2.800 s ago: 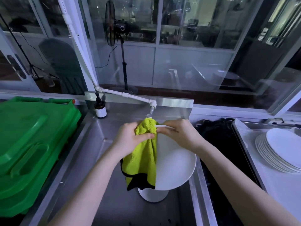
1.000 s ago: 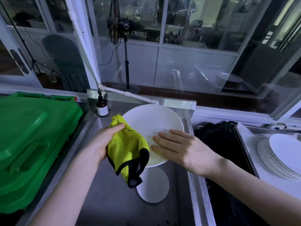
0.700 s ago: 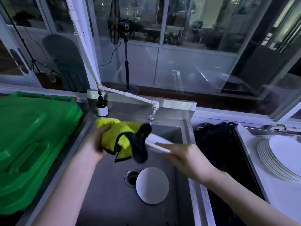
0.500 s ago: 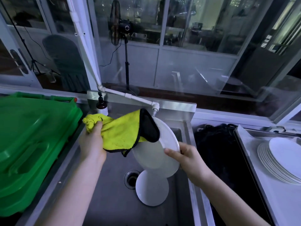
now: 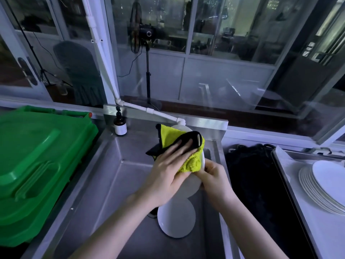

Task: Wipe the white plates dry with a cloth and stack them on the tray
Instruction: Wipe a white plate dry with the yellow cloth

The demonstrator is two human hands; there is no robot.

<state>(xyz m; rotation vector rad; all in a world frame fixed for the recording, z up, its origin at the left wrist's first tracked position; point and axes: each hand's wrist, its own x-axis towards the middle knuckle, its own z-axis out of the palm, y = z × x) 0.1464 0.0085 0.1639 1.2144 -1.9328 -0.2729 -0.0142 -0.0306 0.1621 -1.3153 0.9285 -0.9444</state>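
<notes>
Over the steel sink I hold a white plate nearly on edge. My right hand grips its lower right rim. My left hand lies flat with straight fingers on a yellow-green cloth with black trim, pressing it against the plate's face. The cloth covers most of that plate. A second white plate lies in the sink bottom below my hands. A stack of several white plates sits on the tray at the right.
A large green plastic bin lid fills the left side. A small brown bottle stands at the sink's back left corner, beside the white tap pipe. A black mass lies between sink and tray. Windows stand behind.
The plate was turned over and is now held nearly on edge. My left hand moved right with the cloth and now presses it flat on the plate's face.
</notes>
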